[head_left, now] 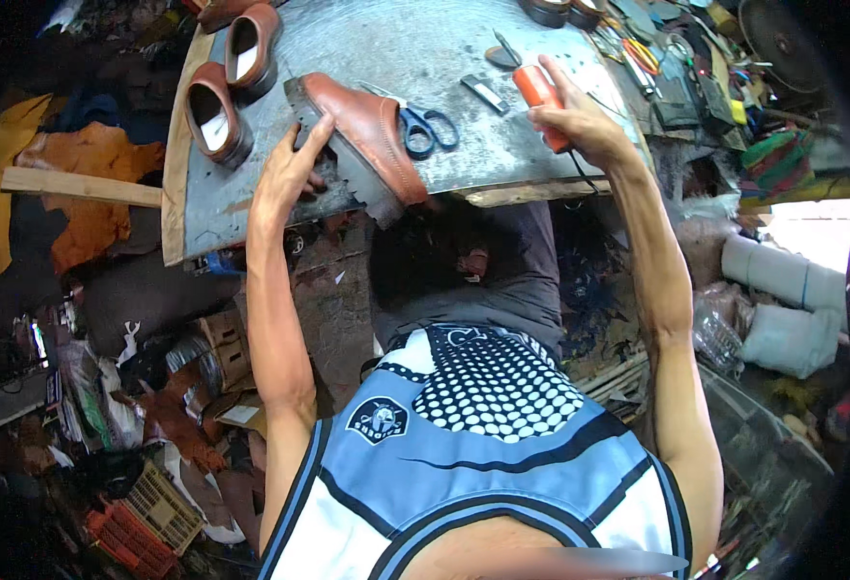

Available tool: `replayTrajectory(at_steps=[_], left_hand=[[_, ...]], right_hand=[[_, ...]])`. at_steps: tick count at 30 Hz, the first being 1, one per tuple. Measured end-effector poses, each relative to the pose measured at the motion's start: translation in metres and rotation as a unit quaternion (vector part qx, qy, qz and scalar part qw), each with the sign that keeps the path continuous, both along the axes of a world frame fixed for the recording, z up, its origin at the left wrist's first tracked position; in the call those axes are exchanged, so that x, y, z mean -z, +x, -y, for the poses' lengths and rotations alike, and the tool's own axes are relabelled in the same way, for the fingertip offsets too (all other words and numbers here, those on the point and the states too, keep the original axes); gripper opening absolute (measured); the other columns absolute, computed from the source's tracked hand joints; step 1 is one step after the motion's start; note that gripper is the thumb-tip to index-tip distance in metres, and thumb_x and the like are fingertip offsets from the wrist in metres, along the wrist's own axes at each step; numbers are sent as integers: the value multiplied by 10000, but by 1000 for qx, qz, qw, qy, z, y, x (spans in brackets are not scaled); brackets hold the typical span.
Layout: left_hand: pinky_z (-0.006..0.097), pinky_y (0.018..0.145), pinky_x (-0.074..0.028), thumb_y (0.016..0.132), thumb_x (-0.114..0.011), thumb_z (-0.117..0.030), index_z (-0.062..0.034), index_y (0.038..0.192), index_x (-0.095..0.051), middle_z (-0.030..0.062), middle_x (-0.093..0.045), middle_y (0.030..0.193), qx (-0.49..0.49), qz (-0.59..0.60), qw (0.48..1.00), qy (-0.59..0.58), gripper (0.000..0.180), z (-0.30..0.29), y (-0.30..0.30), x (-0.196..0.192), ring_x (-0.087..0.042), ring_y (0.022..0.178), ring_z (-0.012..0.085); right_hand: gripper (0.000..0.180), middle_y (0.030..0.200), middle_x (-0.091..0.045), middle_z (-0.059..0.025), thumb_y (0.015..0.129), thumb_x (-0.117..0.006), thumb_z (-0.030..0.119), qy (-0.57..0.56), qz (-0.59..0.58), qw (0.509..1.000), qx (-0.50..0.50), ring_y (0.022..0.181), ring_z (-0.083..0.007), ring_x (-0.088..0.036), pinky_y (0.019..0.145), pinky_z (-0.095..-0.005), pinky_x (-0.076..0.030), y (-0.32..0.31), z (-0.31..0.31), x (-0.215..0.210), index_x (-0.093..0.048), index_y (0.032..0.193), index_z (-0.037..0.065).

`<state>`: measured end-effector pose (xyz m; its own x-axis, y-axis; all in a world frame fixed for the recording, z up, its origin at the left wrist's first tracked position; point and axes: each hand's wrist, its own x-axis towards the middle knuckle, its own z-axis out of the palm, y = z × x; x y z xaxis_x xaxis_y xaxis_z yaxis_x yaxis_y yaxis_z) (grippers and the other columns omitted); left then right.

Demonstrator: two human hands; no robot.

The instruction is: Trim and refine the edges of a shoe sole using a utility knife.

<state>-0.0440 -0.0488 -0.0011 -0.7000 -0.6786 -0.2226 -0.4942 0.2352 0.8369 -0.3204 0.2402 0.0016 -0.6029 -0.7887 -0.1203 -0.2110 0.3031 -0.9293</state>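
Note:
A brown leather shoe (362, 121) lies tilted near the front of the worktable, its toe pointing away from me. Along its left side runs a dark, rough-edged sole sheet (352, 169). My left hand (285, 179) holds the shoe at that sole edge, one digit resting against the leather. In my right hand (580, 121) is an orange-handled corded tool (538, 101) with a pointed metal tip, raised over the table's right part. Blue-handled scissors (428, 132) lie just right of the shoe. Between them and my right hand is a small dark flat bar (484, 95).
Two brown shoes (214, 111) stand at the table's left edge, with more shoes (560, 10) at the far edge. Hand tools, including orange-handled scissors (641, 55), crowd the right side. A wooden plank (82, 186) juts out left. Leather pieces (91, 188) hang beyond it.

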Motion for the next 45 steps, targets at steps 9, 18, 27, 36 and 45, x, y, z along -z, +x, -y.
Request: replayTrajectory(at_steps=[9,18,27,36,45], left_hand=[[285,663,-585,817,-744,-588,86,1521,-249,205,-602,1087,33,-83,978,186,1093,-48,12,-8,-682,744,199],[381,808,-535,692,-848,-540,72,1532,-213,261,-567,1260,-25,-192,972,134,1218,-61,-1,11,-642,1001,258],[363,842,-532,797,-814,-391,-19,1530,-182,183,-587,1164,-102,-349,901,236,1036,-57,-10,-3,-627,1002,231],[310,949,-494,802,-839,-103,63,1536,-143,182,-531,1290,-60,-518,851,-57,1025,-16,-20,-107,-574,1122,214],[268,885,-506,753,-913,-291,91,1549,21,175,-621,1185,-163,-475,857,-112,1285,29,-27,-80,-600,1092,211]], right_hand=[[781,1436,-471,-257,812,-641,205,208,-395,893,-55,1327,-421,-466,1121,-476,-386,-25,29,19,-371,1544,160],[491,1359,-573,-154,990,-534,459,193,-589,784,20,1324,-332,-476,1031,-533,-390,9,75,42,-621,1285,76],[325,1026,-621,-237,887,-531,165,145,-583,799,-23,1029,-392,-589,917,-541,-417,18,93,55,-608,1147,-14],[389,1105,-644,-345,865,-547,158,132,-373,917,-45,1069,-475,-634,929,-520,-497,-7,115,53,-573,1195,-47],[340,923,-655,-162,981,-532,220,-176,-236,954,-61,843,-259,-620,773,-390,-483,87,163,-99,-526,1256,19]])
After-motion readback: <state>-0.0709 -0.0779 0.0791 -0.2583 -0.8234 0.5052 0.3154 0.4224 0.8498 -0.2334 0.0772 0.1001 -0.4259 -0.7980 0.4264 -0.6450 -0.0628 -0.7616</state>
